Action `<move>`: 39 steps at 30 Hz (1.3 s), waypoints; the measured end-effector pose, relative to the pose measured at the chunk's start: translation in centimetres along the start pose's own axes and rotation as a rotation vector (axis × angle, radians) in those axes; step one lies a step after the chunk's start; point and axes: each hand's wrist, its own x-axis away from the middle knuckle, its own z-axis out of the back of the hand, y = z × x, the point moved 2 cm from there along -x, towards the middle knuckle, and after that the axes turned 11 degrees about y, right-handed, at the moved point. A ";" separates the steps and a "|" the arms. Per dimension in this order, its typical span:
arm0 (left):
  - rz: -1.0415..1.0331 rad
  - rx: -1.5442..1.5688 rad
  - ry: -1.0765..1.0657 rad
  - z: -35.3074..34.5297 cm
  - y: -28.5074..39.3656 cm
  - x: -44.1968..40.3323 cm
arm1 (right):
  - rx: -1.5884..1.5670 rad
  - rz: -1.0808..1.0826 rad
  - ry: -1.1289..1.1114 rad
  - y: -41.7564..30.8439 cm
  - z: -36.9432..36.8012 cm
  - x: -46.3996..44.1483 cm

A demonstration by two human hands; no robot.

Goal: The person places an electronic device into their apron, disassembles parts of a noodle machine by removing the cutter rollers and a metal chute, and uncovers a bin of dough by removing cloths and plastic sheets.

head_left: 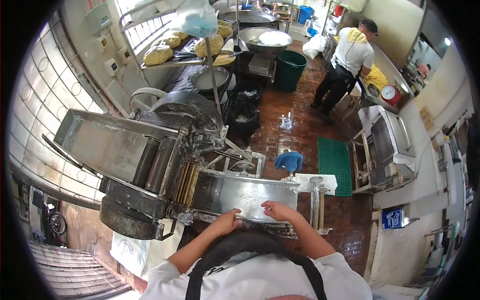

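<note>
Both of my hands are at the near edge of a smooth metal tray (240, 195), which runs out from a dough-rolling machine (165, 150). My left hand (228, 221) is by the near edge, its fingers loosely bent and the thumb apart, with nothing visible in it. Over the tray's right part, my right hand (277, 211) has its fingers stretched out, and it holds nothing that I can see. Ridged brass-coloured rollers (186, 182) lie to the left of the tray. I cannot tell whether either hand touches the metal.
A blue cloth-like cover (288, 161) tops a post beyond the tray. Yellow dough or noodle heaps (157, 55) sit on a rack at the back left. A co-worker (350, 60) stands at a counter at the back right. A green mat (335, 165) lies on the wet brick floor.
</note>
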 end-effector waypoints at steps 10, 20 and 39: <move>-0.049 -0.057 -0.011 1.1 2.2 -0.4 | -0.029 -0.092 -0.001 3.2 -1.4 5.3; -0.064 -0.061 -0.033 1.7 3.5 -0.8 | -0.059 -0.155 0.009 2.3 -0.4 6.3; -0.078 -0.051 -0.054 0.8 3.6 -1.0 | -0.041 -0.164 -0.020 1.9 -0.1 5.4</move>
